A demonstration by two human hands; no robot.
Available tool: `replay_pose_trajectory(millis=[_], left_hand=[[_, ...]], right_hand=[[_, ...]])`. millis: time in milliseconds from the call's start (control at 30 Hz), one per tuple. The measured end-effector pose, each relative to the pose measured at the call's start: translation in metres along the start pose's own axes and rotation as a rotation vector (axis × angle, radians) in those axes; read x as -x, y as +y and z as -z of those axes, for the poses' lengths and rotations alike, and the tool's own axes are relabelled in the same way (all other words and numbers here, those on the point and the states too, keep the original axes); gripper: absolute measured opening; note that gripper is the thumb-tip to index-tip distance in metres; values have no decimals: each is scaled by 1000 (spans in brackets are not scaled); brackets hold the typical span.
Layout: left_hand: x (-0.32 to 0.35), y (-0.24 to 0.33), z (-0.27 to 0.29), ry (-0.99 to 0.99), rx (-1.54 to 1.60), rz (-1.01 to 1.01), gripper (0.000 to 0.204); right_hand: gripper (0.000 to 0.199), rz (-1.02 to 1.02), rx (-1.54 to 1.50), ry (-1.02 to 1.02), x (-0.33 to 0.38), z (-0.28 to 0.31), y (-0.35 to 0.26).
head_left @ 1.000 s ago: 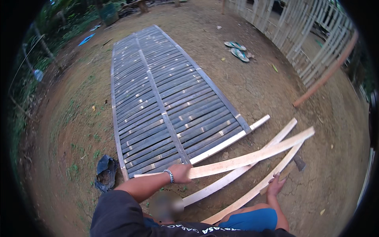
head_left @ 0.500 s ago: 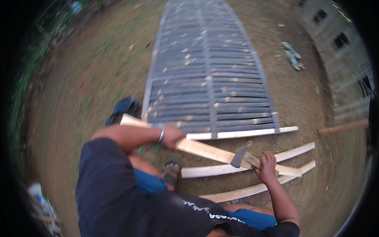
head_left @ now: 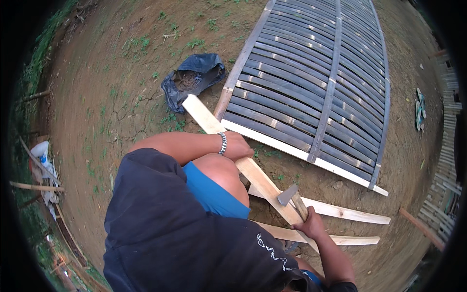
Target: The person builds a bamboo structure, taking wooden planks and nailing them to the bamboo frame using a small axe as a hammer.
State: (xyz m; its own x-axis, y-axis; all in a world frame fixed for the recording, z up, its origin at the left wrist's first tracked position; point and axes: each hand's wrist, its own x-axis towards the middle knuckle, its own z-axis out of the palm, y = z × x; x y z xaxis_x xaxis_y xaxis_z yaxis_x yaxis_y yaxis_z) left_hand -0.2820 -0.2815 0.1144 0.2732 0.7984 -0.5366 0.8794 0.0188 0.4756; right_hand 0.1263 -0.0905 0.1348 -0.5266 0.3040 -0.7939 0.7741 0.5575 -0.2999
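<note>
My left hand (head_left: 239, 146) grips a long pale wooden plank (head_left: 204, 117) that runs diagonally from near a black bag down to my right side. My right hand (head_left: 310, 226) is closed around the wooden handle of a hammer (head_left: 288, 195), whose grey metal head rests just above the plank's lower end. I am crouched, with my bare knee (head_left: 221, 170) under the plank. A wristband sits on my left wrist.
A large slatted bamboo panel (head_left: 321, 73) lies on the dirt ahead. Two more pale planks (head_left: 345, 212) lie on the ground by my right hand. A black plastic bag (head_left: 192, 78) sits on the soil at the plank's far end. A bamboo fence (head_left: 445, 160) stands on the right.
The view has swung left and downward, so the panel now lies to the upper right. My left hand stays on the plank and my right hand keeps the hammer, now lower on the plank.
</note>
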Motion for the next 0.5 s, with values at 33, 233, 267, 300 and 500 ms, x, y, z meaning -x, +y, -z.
replay_pose_trajectory(millis=[33, 233, 267, 300, 500], left_hand=[[-3, 1, 3, 9, -2, -3, 46], [15, -14, 15, 807, 59, -148, 63], [32, -22, 14, 939, 129, -19, 67], [54, -39, 4, 1085, 52, 120, 68], [173, -140, -87, 587, -404, 1133, 80]], right_hand=[[75, -5, -22, 7, 1, -2, 1], [58, -43, -268, 139, 8, 5, 9], [57, -65, -270, 175, 9, 6, 13], [56, -77, -271, 205, 8, 9, 21], [53, -120, -341, 357, 3, 27, 43]])
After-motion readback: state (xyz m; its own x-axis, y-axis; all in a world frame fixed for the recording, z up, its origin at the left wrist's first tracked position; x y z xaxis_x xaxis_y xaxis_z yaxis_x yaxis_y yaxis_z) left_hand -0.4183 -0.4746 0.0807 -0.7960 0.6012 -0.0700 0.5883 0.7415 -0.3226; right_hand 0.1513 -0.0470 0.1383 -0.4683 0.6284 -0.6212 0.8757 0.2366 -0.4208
